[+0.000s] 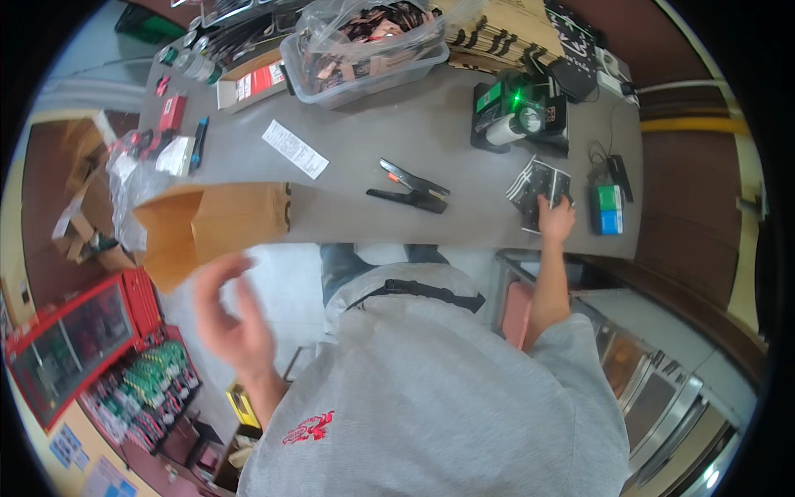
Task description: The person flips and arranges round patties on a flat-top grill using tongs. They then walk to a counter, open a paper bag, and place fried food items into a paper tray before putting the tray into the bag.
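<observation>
My left hand (233,317) is raised in front of the table edge, blurred, with its fingers curled but apart and nothing in them. Just beyond it a brown paper bag (242,214) lies on its side, its mouth facing left and hanging past the edge. At the right of the table, my right hand (556,220) has its fingers on a few black packets with white print (540,186), gripping their near end. Between the two hands rests a black stapler (410,187) with its jaws apart. A printed paper slip (295,149) lies behind the bag.
On the grey table (366,136), a clear plastic tub (366,90) of packets and stacked brown paper bags (506,28) stand at the back. A device with a green light (518,109) is behind my right hand. A green-and-blue box (608,210) sits right; a plastic bag (133,192), left.
</observation>
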Available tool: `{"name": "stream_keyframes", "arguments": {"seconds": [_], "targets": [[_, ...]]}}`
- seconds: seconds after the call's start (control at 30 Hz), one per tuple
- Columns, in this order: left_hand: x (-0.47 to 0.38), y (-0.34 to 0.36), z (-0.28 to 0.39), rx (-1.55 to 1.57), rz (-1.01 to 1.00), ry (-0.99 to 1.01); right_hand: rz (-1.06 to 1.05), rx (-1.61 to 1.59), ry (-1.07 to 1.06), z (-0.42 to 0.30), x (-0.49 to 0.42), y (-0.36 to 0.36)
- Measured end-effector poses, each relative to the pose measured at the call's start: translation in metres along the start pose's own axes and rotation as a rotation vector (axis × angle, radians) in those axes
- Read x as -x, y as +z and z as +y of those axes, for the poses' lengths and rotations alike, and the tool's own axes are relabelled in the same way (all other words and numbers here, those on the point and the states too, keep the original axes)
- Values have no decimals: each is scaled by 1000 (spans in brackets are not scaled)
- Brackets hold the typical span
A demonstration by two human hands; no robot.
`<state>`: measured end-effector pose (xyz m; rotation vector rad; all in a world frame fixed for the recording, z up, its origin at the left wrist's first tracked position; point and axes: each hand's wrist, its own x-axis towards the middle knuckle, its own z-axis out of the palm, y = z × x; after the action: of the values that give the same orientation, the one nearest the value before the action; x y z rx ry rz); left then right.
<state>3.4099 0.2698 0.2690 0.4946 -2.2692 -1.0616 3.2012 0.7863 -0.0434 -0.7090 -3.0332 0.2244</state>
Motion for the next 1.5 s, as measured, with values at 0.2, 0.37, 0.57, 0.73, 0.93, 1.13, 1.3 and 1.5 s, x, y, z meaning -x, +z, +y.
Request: {"name": "stream_keyframes", "arguments": {"seconds": [0.2, 0.37, 0.57, 0.73, 0.93, 1.13, 1.3, 1.5], "targets": [[43, 65, 55, 35, -322, -28, -202, -102, 14, 16, -46, 25], [48, 86, 52, -2, -400, 109, -351, -129, -109, 41, -76, 55], [47, 85, 26, 23, -423, 31, -232, -688, -121, 37, -29, 2], [27, 109, 2, 386, -451, -234, -951, -1390, -55, -64, 72, -127], [-17, 125, -10, 1066, -779, -163, -1240, -1369, -414, -212, 183, -215], [-47, 90, -42, 1217, -956, -25, -1209, -1274, -563, -290, 213, -203], [-61, 96, -61, 882, -682, 297, -888, -1286, -346, -290, 182, -199], [-58, 121, -64, 330, -371, 523, -827, -1535, -270, -249, 196, -212]]}}
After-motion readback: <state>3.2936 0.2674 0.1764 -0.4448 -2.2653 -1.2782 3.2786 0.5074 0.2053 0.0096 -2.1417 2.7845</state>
